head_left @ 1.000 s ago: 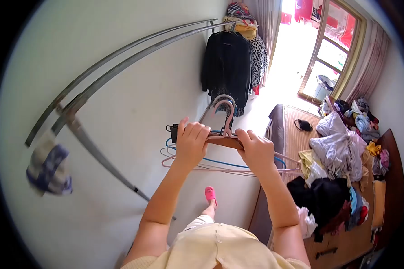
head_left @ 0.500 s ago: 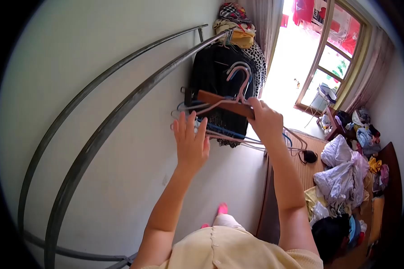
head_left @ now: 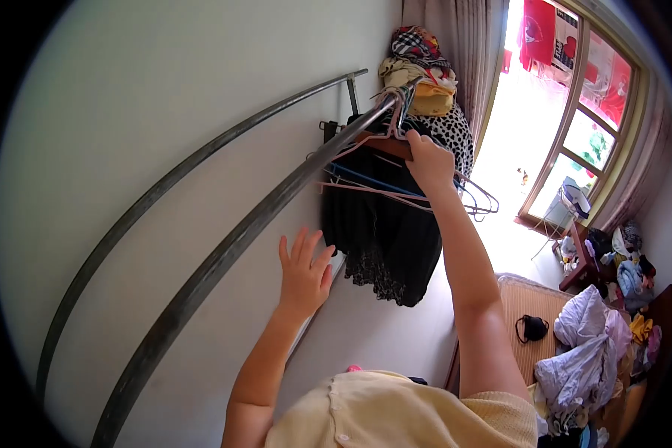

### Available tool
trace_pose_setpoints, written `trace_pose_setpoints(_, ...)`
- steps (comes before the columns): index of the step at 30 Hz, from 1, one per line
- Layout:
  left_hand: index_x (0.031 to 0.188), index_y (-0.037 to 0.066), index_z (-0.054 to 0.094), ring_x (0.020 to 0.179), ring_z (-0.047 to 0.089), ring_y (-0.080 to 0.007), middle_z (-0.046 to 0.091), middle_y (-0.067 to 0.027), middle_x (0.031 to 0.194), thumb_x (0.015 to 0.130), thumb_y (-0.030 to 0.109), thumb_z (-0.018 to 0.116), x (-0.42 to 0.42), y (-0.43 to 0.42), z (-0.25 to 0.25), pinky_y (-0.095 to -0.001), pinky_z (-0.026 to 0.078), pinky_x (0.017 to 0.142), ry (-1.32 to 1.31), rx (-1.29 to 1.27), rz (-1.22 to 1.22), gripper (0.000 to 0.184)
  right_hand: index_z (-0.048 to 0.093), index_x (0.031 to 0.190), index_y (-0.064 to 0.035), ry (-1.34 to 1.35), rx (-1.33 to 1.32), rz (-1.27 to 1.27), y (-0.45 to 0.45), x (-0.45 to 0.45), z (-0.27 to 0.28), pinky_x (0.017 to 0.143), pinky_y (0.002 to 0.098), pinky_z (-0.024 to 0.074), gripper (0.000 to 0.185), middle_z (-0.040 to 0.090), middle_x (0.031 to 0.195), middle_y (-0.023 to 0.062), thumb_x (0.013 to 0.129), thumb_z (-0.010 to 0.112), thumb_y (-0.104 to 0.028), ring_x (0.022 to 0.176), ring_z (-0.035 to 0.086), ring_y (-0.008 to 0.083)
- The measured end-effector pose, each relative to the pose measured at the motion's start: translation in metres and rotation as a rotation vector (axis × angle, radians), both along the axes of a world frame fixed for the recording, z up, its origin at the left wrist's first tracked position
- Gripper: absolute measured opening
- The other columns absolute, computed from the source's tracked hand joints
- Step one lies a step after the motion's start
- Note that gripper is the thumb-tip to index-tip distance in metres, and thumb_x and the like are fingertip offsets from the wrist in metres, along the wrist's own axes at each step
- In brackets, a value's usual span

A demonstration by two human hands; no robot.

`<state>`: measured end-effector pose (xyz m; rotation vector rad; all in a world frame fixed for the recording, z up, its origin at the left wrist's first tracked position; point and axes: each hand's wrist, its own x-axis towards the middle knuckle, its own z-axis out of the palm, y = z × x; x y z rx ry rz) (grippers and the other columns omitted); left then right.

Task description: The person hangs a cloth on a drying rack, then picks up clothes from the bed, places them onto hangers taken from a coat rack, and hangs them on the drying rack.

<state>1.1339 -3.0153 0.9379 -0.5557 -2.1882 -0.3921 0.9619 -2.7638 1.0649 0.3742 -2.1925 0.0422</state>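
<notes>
My right hand (head_left: 430,166) is closed around a bundle of clothes hangers (head_left: 372,191), several of them pink, blue and wooden. Their hooks are up at the far end of the grey metal rail (head_left: 265,213) and appear to loop over it. Just behind the bundle hangs a black garment (head_left: 384,250) with a lacy hem. My left hand (head_left: 304,272) is raised below the rail with its fingers spread, holding nothing.
Folded clothes (head_left: 425,78) are piled past the rail's end, above a spotted garment (head_left: 450,138). At right, a bed mat (head_left: 534,299) bears a black mask (head_left: 532,328) and crumpled lilac bedding (head_left: 586,351). A glass door (head_left: 575,142) stands beyond.
My right hand has carried the hangers up to the rail, and their hooks now sit at it. My left hand has dropped away from the hangers. The view has shifted.
</notes>
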Motion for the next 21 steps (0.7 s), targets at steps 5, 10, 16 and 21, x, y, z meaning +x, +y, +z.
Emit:
trace_pose_setpoints(5, 0.105, 0.01, 0.062, 0.13, 0.038, -0.0356, 0.049, -0.0127, 0.127, 0.073, 0.005, 0.068, -0.043, 0.008, -0.02, -0.0631, 0.02, 0.107, -0.039, 0.034, 0.03, 0.033, 0.048, 0.097, -0.0122, 0.12, 0.05, 0.052, -0.011, -0.058, -0.024, 0.057, 0.0375, 0.0524, 0.043, 0.057, 0.08, 0.0059, 0.066, 0.078, -0.016, 0.068, 0.065, 0.0257)
trace_pose_setpoints(10, 0.104, 0.01, 0.062, 0.128, 0.041, -0.0336, 0.051, -0.0115, 0.125, 0.073, 0.005, 0.067, -0.062, 0.007, -0.032, -0.0615, 0.021, 0.107, -0.085, -0.007, 0.015, 0.032, 0.05, 0.096, -0.014, 0.13, 0.067, 0.112, -0.011, -0.077, -0.046, 0.06, 0.0348, 0.0507, 0.035, 0.053, 0.08, 0.0052, 0.069, 0.073, -0.015, 0.07, 0.064, 0.0224)
trace_pose_setpoints(16, 0.104, 0.012, 0.062, 0.126, 0.043, -0.0319, 0.053, -0.0102, 0.122, 0.074, 0.005, 0.066, -0.067, 0.02, -0.037, -0.0605, 0.022, 0.107, -0.131, -0.056, -0.061, 0.031, 0.047, 0.13, -0.0196, 0.157, 0.071, 0.052, -0.003, -0.073, -0.056, 0.077, 0.0358, 0.0466, 0.074, 0.054, 0.097, 0.0043, 0.064, 0.079, -0.016, 0.09, 0.059, 0.0217)
trace_pose_setpoints(21, 0.104, 0.009, 0.064, 0.124, 0.045, -0.0312, 0.055, -0.0097, 0.121, 0.077, 0.007, 0.067, -0.049, 0.039, -0.032, -0.0592, 0.026, 0.106, -0.148, -0.082, -0.109, 0.027, 0.047, 0.134, -0.0174, 0.082, -0.034, 0.148, 0.004, -0.004, -0.044, 0.097, 0.0416, 0.0374, 0.075, 0.051, 0.124, 0.0085, 0.066, 0.078, -0.016, 0.115, 0.048, 0.0275)
